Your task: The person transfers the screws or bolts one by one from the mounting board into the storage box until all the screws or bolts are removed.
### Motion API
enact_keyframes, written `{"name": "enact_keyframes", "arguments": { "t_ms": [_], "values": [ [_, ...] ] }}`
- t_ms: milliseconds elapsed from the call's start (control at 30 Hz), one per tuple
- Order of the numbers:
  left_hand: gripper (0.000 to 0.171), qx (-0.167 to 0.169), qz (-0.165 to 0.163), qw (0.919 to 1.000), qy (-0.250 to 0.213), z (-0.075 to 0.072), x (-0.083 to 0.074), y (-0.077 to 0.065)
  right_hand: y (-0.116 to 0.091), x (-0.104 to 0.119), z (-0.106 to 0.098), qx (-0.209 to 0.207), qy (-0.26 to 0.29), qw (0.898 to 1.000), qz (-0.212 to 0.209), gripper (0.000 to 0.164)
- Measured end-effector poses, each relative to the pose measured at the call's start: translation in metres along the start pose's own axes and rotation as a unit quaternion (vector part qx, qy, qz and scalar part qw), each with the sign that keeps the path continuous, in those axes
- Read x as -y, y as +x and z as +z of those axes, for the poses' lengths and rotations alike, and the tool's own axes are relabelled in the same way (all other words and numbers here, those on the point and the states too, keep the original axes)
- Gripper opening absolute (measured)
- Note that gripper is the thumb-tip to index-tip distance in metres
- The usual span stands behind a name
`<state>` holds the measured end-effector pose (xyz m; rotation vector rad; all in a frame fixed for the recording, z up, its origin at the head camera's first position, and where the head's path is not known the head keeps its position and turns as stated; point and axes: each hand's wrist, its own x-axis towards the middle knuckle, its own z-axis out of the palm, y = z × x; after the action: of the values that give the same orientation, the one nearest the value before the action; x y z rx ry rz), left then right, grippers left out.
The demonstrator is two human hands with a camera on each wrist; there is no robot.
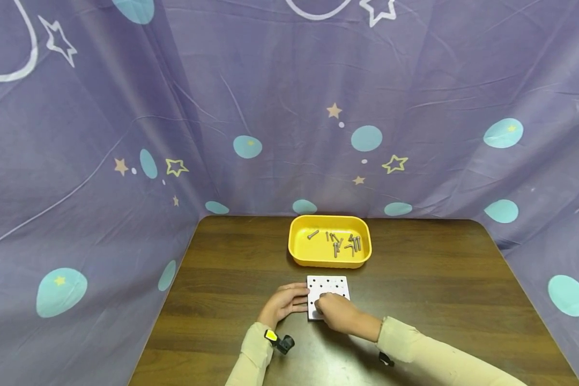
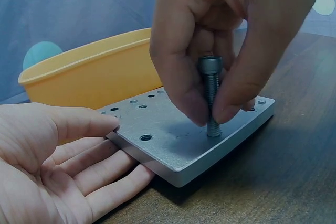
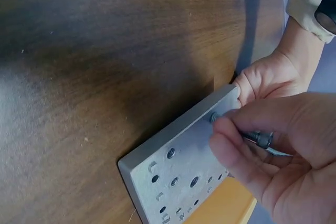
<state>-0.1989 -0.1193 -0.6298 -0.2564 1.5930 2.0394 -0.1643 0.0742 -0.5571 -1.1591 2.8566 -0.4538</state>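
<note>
A pale metal plate (image 1: 324,292) with several holes lies on the table. Along its left edge, the fairly straight fingers of my left hand (image 1: 286,302) touch the side, as the left wrist view also shows. Over the near part of the plate, my right hand (image 1: 339,312) pinches a socket-head bolt (image 2: 211,80) between thumb and fingers. The bolt stands nearly upright, head up, its threaded tip at the plate's surface near one edge. In the right wrist view the bolt head (image 3: 264,140) sticks out beyond the fingers. Whether the tip has entered a hole, I cannot tell.
Behind the plate stands a yellow tray (image 1: 301,262) with several loose bolts (image 1: 335,249) inside. The brown wooden table (image 1: 439,279) reaches back to a purple curtain (image 1: 289,161) with stars and dots, which also hangs along both sides.
</note>
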Motion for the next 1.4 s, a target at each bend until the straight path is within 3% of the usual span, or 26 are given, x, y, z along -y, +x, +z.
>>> {"name": "enact_keyframes", "arguments": {
  "t_ms": [167,400,600,833,1233,1400],
  "values": [
    [0.046,0.001,-0.003,1.0000,-0.001,0.0008,-0.0008,-0.0006,-0.0009,-0.0006,-0.0011,-0.008,-0.006,0.999,0.039,0.024],
    [0.045,0.004,0.003,1.0000,0.001,0.0011,-0.0009,0.0003,-0.0015,-0.0035,-0.0024,0.004,-0.014,1.000,-0.009,0.021],
    [0.045,0.003,0.001,1.0000,0.005,0.0016,-0.0016,-0.0009,-0.0008,-0.0030,-0.0031,-0.004,-0.005,1.000,0.000,0.024],
    [0.046,0.001,0.003,1.0000,0.008,0.0027,-0.0031,-0.0031,-0.0001,-0.0023,-0.0060,0.011,0.001,1.000,-0.025,0.018],
    [0.046,-0.002,0.008,0.9999,0.008,0.0029,-0.0015,-0.0034,-0.0002,-0.0029,-0.0025,-0.012,0.011,1.000,-0.016,0.023],
    [0.047,-0.003,0.009,0.9999,0.009,0.0031,-0.0014,-0.0040,-0.0009,-0.0033,-0.0024,-0.026,0.045,0.999,-0.015,0.018]
  ]
}}
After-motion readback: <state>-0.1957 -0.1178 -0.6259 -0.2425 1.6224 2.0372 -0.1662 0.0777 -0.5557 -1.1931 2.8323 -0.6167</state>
